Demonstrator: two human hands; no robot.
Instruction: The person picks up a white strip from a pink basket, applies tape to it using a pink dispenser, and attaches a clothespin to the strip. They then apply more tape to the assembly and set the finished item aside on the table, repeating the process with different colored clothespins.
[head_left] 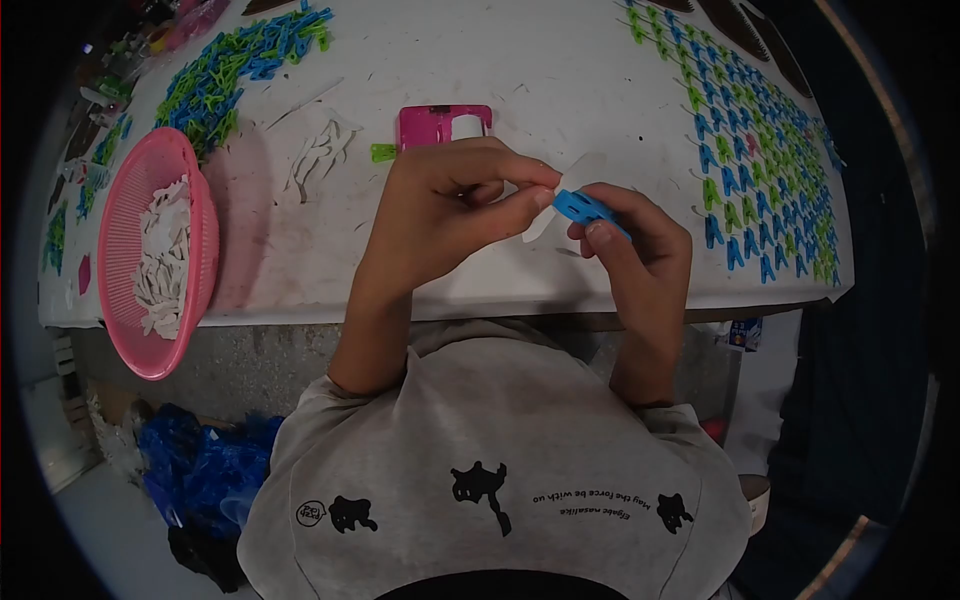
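Note:
Over the middle of the table, my right hand (640,235) grips a blue plastic clip (590,210) between thumb and fingers. Close beside it, my left hand (450,205) pinches at the clip's left end, where a thin white strip (583,172) shows above and below the fingertips. Whether the strip sits inside the clip is hidden by the fingers. Behind my left hand lies a pink case (415,124) with a white piece in it, and a green clip (383,152) is at its left side.
A pink basket (207,225) of white strips overhangs the table's front left edge. Beyond it is a pile of blue and green clips (205,95). Rows of clips (750,160) cover the right side. Loose white strips (322,150) lie left of centre.

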